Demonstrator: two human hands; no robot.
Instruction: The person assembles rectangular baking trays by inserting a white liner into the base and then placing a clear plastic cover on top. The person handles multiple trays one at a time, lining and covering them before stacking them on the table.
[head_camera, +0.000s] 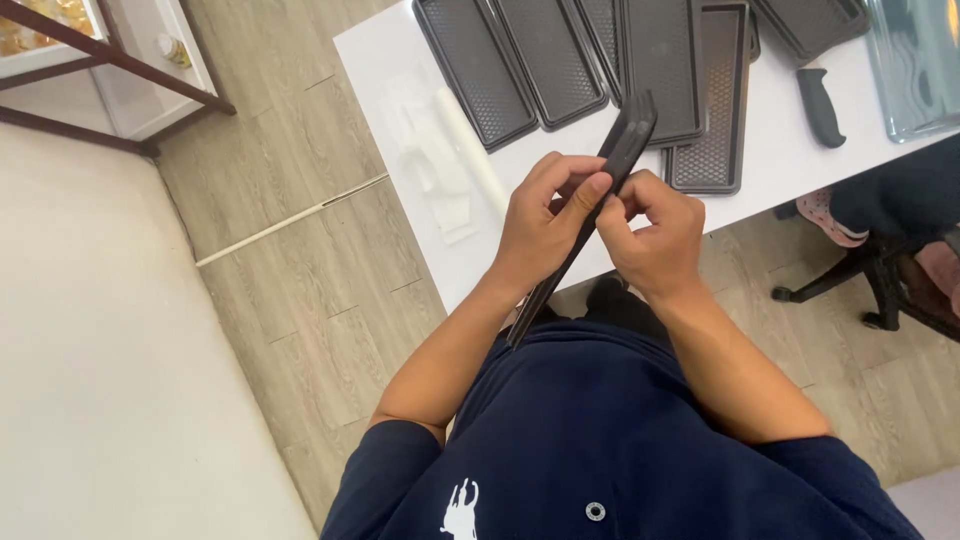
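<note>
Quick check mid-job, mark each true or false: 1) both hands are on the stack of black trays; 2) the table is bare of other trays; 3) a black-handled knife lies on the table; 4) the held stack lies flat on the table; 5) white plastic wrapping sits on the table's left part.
1) True: the left hand and right hand both grip the stack of black trays.
2) False: several flat black trays lie on the white table.
3) True: the black-handled knife lies near the table's right side.
4) False: it is held edge-on, tilted, above the table edge.
5) True: the white plastic wrapping lies there.
</note>
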